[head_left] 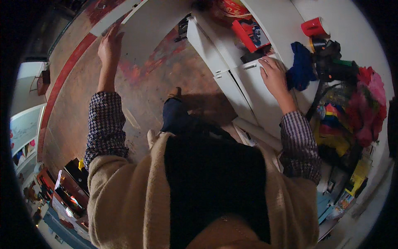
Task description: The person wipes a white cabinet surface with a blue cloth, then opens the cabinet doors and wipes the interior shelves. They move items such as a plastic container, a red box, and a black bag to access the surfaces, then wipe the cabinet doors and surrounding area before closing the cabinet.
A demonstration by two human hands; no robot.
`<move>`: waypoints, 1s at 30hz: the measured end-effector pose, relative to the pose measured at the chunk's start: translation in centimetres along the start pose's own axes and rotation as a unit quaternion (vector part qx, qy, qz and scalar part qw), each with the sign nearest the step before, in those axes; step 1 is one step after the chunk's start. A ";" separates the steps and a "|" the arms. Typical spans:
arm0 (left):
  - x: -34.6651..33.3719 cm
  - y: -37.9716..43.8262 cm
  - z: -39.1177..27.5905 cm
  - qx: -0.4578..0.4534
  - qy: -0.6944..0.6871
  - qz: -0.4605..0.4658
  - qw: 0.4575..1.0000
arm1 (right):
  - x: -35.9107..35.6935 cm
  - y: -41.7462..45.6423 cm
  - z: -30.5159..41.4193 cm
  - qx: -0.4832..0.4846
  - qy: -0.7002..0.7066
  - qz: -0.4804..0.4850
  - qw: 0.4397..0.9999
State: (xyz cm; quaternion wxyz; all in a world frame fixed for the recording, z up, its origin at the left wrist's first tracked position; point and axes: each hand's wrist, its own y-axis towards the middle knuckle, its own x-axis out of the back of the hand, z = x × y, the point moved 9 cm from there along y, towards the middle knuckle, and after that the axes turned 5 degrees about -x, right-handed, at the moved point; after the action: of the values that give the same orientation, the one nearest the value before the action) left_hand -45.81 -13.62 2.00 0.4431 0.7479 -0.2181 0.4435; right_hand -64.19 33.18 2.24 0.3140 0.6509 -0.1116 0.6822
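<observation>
My left hand (110,46) is at the edge of a large white door panel (146,23), standing open at the upper left; its fingers close around the edge, partly hidden. At the right, my right hand (273,74) rests its spread fingers on the top edge of a white cabinet front (253,84), beside its small metal handle (250,66). Just beyond those fingers, inside the open compartment, lie a dark object (253,56) and a red open box (251,35) with dark and blue contents. A blue cloth item (300,67) lies on the white top close to my right hand.
Another white cabinet door (206,43) juts out over the brown, red-stained floor (186,73). The white top carries a red roll-like cylinder (314,28), black gear (331,62) and pink and red artificial-looking flowers (368,105). Boxes (70,186) stand at the lower left.
</observation>
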 end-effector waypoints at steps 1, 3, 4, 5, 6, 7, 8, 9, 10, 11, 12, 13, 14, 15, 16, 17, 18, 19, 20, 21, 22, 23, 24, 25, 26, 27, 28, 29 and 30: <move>1.3 0.1 1.0 0.001 -0.005 0.004 1.000 | -1.0 0.9 0.7 0.021 -0.052 0.023 0.998; -3.7 1.0 -0.4 -0.022 -0.005 -0.011 1.000 | -9.2 1.9 -4.4 0.047 -0.146 0.054 0.987; -4.3 1.2 -0.3 -0.030 -0.009 -0.017 0.999 | -10.7 2.3 -4.7 0.061 -0.200 0.058 0.976; -5.0 1.4 0.0 -0.027 -0.008 -0.010 1.000 | -12.5 2.6 -5.5 0.046 -0.241 0.089 0.965; -5.3 1.8 0.6 -0.022 -0.007 0.001 1.000 | -14.0 2.8 -6.1 0.031 -0.280 0.123 0.951; -4.3 2.2 1.8 -0.016 -0.011 0.011 1.000 | -14.3 2.9 -5.9 0.016 -0.323 0.159 0.933; -3.0 2.6 2.5 -0.027 -0.021 0.003 0.999 | -14.2 2.9 -5.7 -0.007 -0.338 0.160 0.927; -3.1 2.4 1.4 -0.039 -0.033 -0.010 0.999 | -14.7 1.9 -7.8 -0.031 -0.351 0.190 0.916; -3.0 2.7 1.3 -0.054 -0.043 -0.020 0.997 | -15.1 1.4 -9.0 -0.056 -0.360 0.222 0.904; -3.0 3.1 1.3 -0.066 -0.040 -0.022 0.997 | -15.5 0.8 -10.3 -0.083 -0.369 0.254 0.890; -3.2 3.2 0.9 -0.074 -0.037 -0.022 0.996 | -14.9 0.8 -10.3 -0.089 -0.360 0.244 0.896; -3.4 3.1 0.5 -0.083 -0.034 -0.023 0.996 | -14.5 0.7 -10.5 -0.103 -0.354 0.246 0.896; -3.4 3.0 0.5 -0.080 -0.033 -0.015 0.996 | -14.3 0.7 -10.6 -0.118 -0.349 0.247 0.896; -3.3 3.0 0.4 -0.081 -0.035 -0.008 0.996 | -13.8 0.4 -10.5 -0.138 -0.346 0.248 0.894; -3.3 3.1 0.4 -0.082 -0.039 -0.001 0.996 | -13.9 0.0 -10.6 -0.149 -0.343 0.251 0.893; -3.1 3.2 0.4 -0.085 -0.037 0.000 0.996 | -14.2 -0.1 -10.6 -0.159 -0.339 0.254 0.892; -3.1 3.3 0.4 -0.088 -0.035 0.001 0.995 | -14.4 -0.3 -10.7 -0.169 -0.335 0.257 0.891; -3.3 3.3 0.2 -0.090 -0.031 0.002 0.995 | -14.5 -0.6 -10.8 -0.169 -0.337 0.265 0.887; -3.3 3.3 -0.4 -0.121 -0.041 -0.008 0.992 | -14.7 -1.0 -10.8 -0.170 -0.338 0.274 0.884; -3.8 3.2 -0.4 -0.113 -0.046 -0.001 0.993 | -15.1 -1.2 -10.6 -0.170 -0.338 0.283 0.881; -4.2 3.0 -0.3 -0.106 -0.054 0.004 0.993 | -15.3 -1.4 -10.5 -0.181 -0.341 0.277 0.880; -4.6 2.9 -0.3 -0.099 -0.062 0.009 0.993 | -15.7 -1.6 -10.5 -0.191 -0.345 0.272 0.878; -4.5 2.6 -0.6 -0.121 -0.049 -0.001 0.991 | -15.7 -1.8 -10.2 -0.202 -0.350 0.265 0.876; -4.5 2.2 -0.4 -0.119 -0.038 0.003 0.992 | -15.5 -1.7 -8.9 -0.184 -0.347 0.277 0.877; -4.5 1.7 -0.3 -0.119 -0.026 0.007 0.993 | -15.3 -1.8 -7.7 -0.166 -0.344 0.290 0.878; -4.6 1.5 -0.3 -0.118 -0.015 0.009 0.993 | -15.0 -1.8 -6.8 -0.149 -0.341 0.300 0.878; -4.6 1.5 -0.3 -0.133 -0.029 0.003 0.991 | -14.8 -1.8 -6.4 -0.147 -0.328 0.288 0.888; -4.7 1.6 -0.4 -0.147 -0.042 -0.003 0.988 | -14.5 -2.0 -6.0 -0.144 -0.315 0.276 0.896; -4.5 1.7 -0.3 -0.160 -0.053 -0.010 0.986 | -14.4 -2.0 -5.5 -0.140 -0.301 0.262 0.906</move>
State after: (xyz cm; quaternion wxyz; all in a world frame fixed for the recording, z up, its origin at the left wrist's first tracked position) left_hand -49.45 -14.50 -0.98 0.5491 0.6921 -0.3022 0.3580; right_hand -68.14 33.77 -12.78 0.1634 0.7221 -0.4613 0.4890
